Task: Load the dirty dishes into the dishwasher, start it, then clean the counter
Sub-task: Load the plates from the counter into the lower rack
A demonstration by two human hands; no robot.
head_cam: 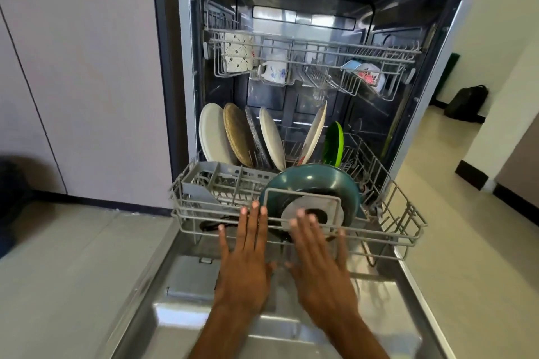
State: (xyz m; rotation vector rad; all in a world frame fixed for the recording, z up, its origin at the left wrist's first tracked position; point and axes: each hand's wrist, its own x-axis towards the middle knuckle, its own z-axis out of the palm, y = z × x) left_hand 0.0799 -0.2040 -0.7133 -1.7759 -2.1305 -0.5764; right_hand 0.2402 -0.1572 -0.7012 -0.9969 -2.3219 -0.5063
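Note:
The dishwasher (186, 67) stands open with its door (186, 315) folded down flat. The grey lower rack (408, 221) is pulled partway out over the door. It holds several upright plates (213, 134), a green plate (334, 143) and a teal pan (315, 181) leaning at the front. The upper rack (309, 51) carries a patterned cup (237, 51), a flowered mug (274, 70) and flowered bowls (369, 74). My left hand (243, 262) and my right hand (319, 268) lie side by side with straight fingers against the rack's front rail.
A pale cabinet panel (87, 67) stands left of the dishwasher, with light floor (64, 271) below it. To the right the floor (466, 271) runs into a hallway where a dark backpack (466, 103) sits against the wall.

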